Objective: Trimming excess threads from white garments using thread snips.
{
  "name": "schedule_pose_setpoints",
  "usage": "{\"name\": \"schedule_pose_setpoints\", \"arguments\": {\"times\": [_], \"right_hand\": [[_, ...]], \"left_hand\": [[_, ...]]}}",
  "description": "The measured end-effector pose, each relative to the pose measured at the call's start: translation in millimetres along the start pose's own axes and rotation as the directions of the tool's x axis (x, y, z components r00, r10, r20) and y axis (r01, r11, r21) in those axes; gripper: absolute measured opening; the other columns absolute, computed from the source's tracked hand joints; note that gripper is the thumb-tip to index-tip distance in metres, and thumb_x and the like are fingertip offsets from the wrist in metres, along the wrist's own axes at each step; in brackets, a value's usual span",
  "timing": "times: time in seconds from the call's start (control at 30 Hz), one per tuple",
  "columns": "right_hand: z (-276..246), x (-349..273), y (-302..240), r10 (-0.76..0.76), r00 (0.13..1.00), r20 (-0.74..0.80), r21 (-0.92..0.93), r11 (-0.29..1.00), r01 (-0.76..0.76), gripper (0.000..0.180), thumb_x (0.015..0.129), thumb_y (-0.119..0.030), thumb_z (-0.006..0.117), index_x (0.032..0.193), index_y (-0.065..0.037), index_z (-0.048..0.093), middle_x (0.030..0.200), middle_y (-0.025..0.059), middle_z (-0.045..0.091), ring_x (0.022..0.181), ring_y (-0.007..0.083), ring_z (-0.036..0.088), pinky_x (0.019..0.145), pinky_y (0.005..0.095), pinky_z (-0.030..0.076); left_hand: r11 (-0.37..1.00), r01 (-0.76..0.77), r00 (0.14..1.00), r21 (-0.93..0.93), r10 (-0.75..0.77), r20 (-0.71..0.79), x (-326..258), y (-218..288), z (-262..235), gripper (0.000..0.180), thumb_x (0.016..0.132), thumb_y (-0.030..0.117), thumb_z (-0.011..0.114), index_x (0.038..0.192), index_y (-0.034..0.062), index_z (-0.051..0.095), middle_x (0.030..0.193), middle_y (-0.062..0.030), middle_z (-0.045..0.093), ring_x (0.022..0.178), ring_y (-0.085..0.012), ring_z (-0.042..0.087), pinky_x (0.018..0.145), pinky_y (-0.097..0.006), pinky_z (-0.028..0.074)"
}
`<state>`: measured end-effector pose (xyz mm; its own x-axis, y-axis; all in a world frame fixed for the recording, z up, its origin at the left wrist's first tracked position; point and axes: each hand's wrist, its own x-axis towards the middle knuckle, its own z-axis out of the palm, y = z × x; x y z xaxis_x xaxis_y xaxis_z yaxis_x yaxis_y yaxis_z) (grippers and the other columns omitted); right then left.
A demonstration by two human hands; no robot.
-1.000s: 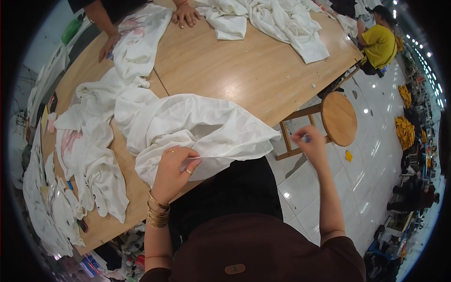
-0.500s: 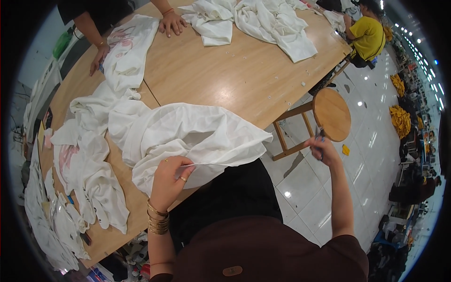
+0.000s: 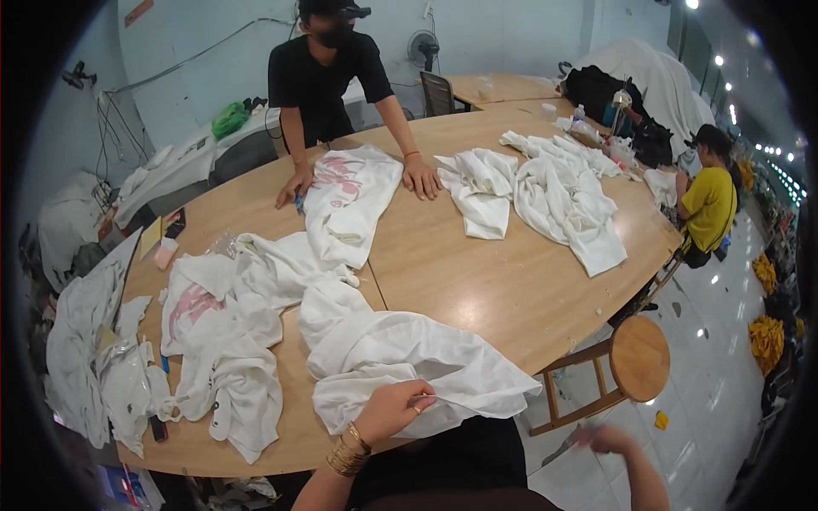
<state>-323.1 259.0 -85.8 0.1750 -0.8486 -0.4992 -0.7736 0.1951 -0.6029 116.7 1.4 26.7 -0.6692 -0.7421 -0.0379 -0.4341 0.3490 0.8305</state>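
Note:
Closed on the near edge of a white cloth garment (image 3: 400,345), my left hand (image 3: 394,410) pinches the fabric between thumb and fingers. The garment lies bunched on the wooden table (image 3: 443,289), its right end reaching over the front edge toward my lap. My right hand (image 3: 612,440) is off the table to the right, above the floor and smeared by motion. A small dark tool like thread snips showed in its closed fingers in the earlier frame; its shape is blurred now.
Across the table a person (image 3: 328,81) leans with both hands on a white printed garment (image 3: 354,200). More white garments (image 3: 562,200) lie at the far right, others (image 3: 226,341) at the left. A round wooden stool (image 3: 639,358) stands right of the table. A person in yellow (image 3: 709,204) sits beyond.
The view has tilted up, so the table and hands appear lower and the far person shows more fully. My left hand keeps its pinch on the garment. My right hand is now blurred.

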Motion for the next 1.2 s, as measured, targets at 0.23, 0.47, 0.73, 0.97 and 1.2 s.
{"name": "schedule_pose_setpoints", "arguments": {"times": [0.23, 0.47, 0.73, 0.97, 1.2], "right_hand": [[-37, 72, -49, 0.305, 0.9, -0.311, -0.179, 0.911, -0.371, 0.026, 0.076, -0.031, 0.059, 0.079, -0.007, 0.068, 0.071, 0.015, 0.065, 0.064, 0.0305, 0.063, 0.058, 0.0396, 0.049], [-99, 99, -208, 0.156, 0.98, -0.125, 0.731, 0.683, -0.016, 0.02, 0.083, -0.021, 0.063, 0.085, -0.001, 0.067, 0.064, 0.0021, 0.063, 0.039, 0.0037, 0.044, 0.036, 0.0192, 0.031], [-55, 126, -253, -0.09, 0.917, -0.39, 0.546, 0.778, 0.309, 0.035, 0.076, -0.017, 0.07, 0.109, -0.009, 0.062, 0.066, -0.0011, 0.056, 0.047, 0.0036, 0.038, 0.047, 0.0183, 0.032], [-53, 147, -260, 0.013, 0.986, -0.167, 0.69, 0.715, 0.108, 0.021, 0.076, -0.021, 0.07, 0.085, -0.003, 0.063, 0.063, -0.0017, 0.053, 0.057, 0.0083, 0.049, 0.05, 0.0222, 0.038], [-71, 135, -258, -0.026, 0.943, -0.331, 0.635, 0.733, 0.243, 0.015, 0.075, -0.011, 0.07, 0.08, -0.001, 0.061, 0.064, -0.0037, 0.048, 0.06, 0.0037, 0.044, 0.052, 0.0208, 0.034]], "left_hand": [[1.0, -0.006, 0.996, 0.022, 0.008, -0.092, 10, -14, 6, 0.017, 0.085, 0.02, 0.059, 0.091, 0.0046, 0.062, 0.079, -0.013, 0.063, 0.071, -0.0281, 0.062, 0.063, -0.033, 0.047], [1.0, -0.026, 0.979, -0.015, 0.022, -0.203, 7, 4, 6, 0.014, 0.081, 0.01, 0.062, 0.091, 0.0001, 0.063, 0.081, -0.0125, 0.065, 0.074, -0.0251, 0.063, 0.066, -0.03, 0.048], [0.996, -0.021, 0.984, -0.091, 0.005, -0.177, 9, 11, 17, 0.012, 0.082, 0.009, 0.062, 0.09, -0.0006, 0.063, 0.08, -0.0117, 0.065, 0.072, -0.0217, 0.063, 0.067, -0.028, 0.047], [0.969, 0.108, 0.987, -0.224, -0.132, -0.091, 15, 23, 9, 0.015, 0.082, 0.012, 0.063, 0.088, -0.0017, 0.062, 0.074, -0.0066, 0.062, 0.067, -0.0115, 0.056, 0.064, -0.023, 0.044], [0.906, 0.225, 0.972, -0.359, -0.232, 0.025, 11, 18, -3, 0.016, 0.083, 0.013, 0.064, 0.089, -0.0017, 0.062, 0.073, -0.0032, 0.059, 0.068, -0.0074, 0.052, 0.064, -0.022, 0.042]]}}
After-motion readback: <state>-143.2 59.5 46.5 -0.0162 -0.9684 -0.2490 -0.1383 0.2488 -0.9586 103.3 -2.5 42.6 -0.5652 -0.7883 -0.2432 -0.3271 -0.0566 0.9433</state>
